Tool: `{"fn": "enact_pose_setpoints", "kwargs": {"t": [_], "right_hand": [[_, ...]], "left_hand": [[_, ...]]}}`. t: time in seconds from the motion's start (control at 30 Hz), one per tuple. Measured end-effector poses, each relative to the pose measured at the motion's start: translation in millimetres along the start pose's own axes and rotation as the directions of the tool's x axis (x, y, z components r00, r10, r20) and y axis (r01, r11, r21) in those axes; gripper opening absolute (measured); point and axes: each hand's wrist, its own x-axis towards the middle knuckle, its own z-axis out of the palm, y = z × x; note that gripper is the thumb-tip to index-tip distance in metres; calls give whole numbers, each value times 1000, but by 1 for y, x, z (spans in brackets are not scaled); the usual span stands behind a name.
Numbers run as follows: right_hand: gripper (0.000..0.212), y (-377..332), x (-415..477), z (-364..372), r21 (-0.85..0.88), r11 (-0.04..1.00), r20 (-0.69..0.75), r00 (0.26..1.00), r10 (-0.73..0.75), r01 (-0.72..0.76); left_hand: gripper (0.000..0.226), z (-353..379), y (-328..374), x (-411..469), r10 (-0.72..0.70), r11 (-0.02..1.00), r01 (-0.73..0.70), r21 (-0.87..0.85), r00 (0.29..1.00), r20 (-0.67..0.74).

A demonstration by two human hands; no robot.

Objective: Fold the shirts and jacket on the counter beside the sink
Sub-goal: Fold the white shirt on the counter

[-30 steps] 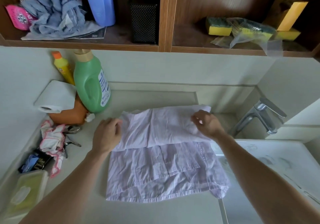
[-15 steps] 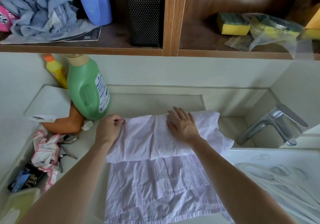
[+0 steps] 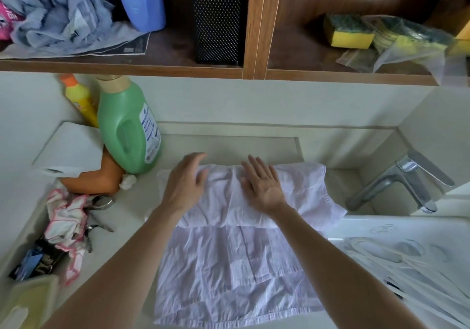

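The shirt (image 3: 236, 252) on the worktop (image 3: 132, 214) is judged half folded. Its fold is pressed by the right hand (image 3: 262, 186), fingers spread; the left hand (image 3: 185, 183) is held loosely open.

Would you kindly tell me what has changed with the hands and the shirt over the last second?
The left hand let go of the shirt's folded left corner and is now open over it. The right hand released the right corner, slid to the middle and lies flat on the fold. The shirt stayed folded over on the counter; the green bottle and tap kept their places.
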Motion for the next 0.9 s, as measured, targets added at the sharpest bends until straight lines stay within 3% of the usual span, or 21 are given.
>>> {"fn": "enact_pose_setpoints", "kwargs": {"t": [0.03, 0.1, 0.2, 0.27, 0.37, 0.47, 0.53, 0.63, 0.7, 0.73, 0.8, 0.9], "right_hand": [[53, -7, 0, 2, -6, 999, 21, 999, -43, 44], [55, -1, -5, 3, -75, 997, 112, 993, -25, 33], [64, 52, -27, -6, -243, 955, 113, 973, 200, -168], [68, 92, -42, -15, -277, 899, 93, 922, 376, -339], [76, 126, -45, -26, -209, 808, 198, 786, 586, -551], [86, 135, -38, -32, -33, 710, 293, 672, 680, -704], [85, 133, -37, -33, 49, 676, 295, 657, 694, -735], [80, 127, -36, -41, 20, 746, 168, 738, 654, -666], [76, 123, -26, -50, -204, 875, 77, 884, 461, -439], [76, 120, -17, -55, -294, 915, 113, 940, 322, -278], [83, 107, 1, -62, -341, 940, 296, 947, 124, -16], [90, 96, 22, -65, -346, 938, 445, 883, 152, 13]], "left_hand": [[47, 10, 2, -3, 6, 997, -14, 73, 994, 108], [75, 25, -7, -20, -141, 947, 38, 320, 942, 305], [103, 27, -39, -57, -272, 849, 78, 523, 913, 306], [99, 24, -50, -68, -245, 850, 68, 523, 929, 278], [99, 21, -49, -66, -269, 873, 113, 475, 923, 274], [98, 21, -50, -65, -263, 894, 145, 423, 936, 234], [87, 21, -57, -63, -298, 913, 208, 350, 927, 229], [74, 14, -65, -50, -325, 935, 273, 226, 915, 240], [91, 4, -67, -37, -332, 934, 269, 235, 896, 295], [102, -2, -67, -29, -328, 931, 242, 274, 884, 333], [118, -8, -63, -17, -324, 915, 172, 365, 853, 408], [119, -6, -53, -2, -377, 897, 188, 399, 798, 471]]}}
